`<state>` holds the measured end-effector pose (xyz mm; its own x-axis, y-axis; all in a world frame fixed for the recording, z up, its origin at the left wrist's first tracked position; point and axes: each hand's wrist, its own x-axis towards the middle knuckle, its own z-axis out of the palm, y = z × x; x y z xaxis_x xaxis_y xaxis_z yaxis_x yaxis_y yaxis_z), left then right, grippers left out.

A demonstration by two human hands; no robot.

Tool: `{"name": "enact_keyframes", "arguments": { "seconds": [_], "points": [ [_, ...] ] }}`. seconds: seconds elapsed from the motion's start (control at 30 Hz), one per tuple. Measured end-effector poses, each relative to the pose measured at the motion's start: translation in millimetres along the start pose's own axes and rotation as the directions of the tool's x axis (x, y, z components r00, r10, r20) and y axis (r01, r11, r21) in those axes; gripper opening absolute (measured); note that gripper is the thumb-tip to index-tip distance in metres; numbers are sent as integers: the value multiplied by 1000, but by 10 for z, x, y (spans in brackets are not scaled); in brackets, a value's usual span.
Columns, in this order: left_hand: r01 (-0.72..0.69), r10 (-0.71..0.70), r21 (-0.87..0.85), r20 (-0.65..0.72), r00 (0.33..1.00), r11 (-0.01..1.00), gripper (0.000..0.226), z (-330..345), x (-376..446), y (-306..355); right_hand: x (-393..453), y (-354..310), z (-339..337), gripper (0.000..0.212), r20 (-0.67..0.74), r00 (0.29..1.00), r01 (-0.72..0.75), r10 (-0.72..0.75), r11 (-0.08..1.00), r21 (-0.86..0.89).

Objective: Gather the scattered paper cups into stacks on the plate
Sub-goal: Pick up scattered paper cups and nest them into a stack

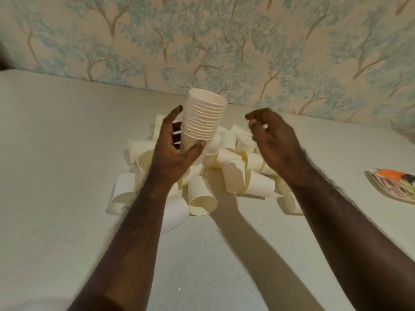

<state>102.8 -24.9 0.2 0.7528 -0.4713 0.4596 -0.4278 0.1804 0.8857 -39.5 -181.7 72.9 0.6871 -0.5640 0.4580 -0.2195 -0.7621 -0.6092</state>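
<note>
From the head camera I see my left hand (177,147) wrapped around the bottom of a tall stack of cups (203,122), thumb in front and fingers behind, holding it up above the pile and tipped a little to the right. My right hand (275,140) floats just beside it, fingers curled loosely and half open, with nothing in it. Under both hands lies the pile of loose cups (224,173), most on their sides, mouths pointing every way, bunched close to the wall. The cups are smooth, cream paper, round and wider at the mouth, and the stack shows many thin rims. The table (67,131) is pale and a bit speckled, with lots of bare room on the left and in front of the pile. The plate (395,186) sits well apart at the right edge of the view, partly cut off, with bright colours on it. The wallpaper (224,41) has blue-green trees.
</note>
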Motion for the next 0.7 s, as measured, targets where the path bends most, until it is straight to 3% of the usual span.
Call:
{"name": "enact_keyframes", "arguments": {
  "seconds": [0.07,0.13,0.2,0.23,0.3,0.4,0.6,0.7],
  "points": [
    [5,-7,-29,-69,998,1000,85,-65,27,-21,-119,55,72,18,242,970,29,-8,996,-81],
    [3,-7,-34,-110,994,999,85,-102,43,-34,-292,64,186,36,543,840,73,25,985,-158],
    [5,-8,-24,-120,993,1000,85,-110,49,-36,-493,82,344,52,676,734,165,66,948,-272],
    [6,-9,-22,-118,993,1000,85,-107,48,-35,-589,94,432,57,683,728,233,59,916,-327],
    [7,-10,-24,-115,993,1000,84,-104,44,-35,-734,103,583,54,647,763,329,-6,864,-380],
    [12,-15,-25,-112,994,1000,84,-101,44,-42,-769,112,648,30,532,836,369,-138,858,-358],
    [25,-30,-51,-108,994,998,83,-98,31,-23,-414,123,288,15,263,956,218,-130,914,-341],
    [20,-25,-54,-95,995,998,83,-83,22,-15,-172,88,-58,12,45,997,70,-64,985,-155]
  ]
}}
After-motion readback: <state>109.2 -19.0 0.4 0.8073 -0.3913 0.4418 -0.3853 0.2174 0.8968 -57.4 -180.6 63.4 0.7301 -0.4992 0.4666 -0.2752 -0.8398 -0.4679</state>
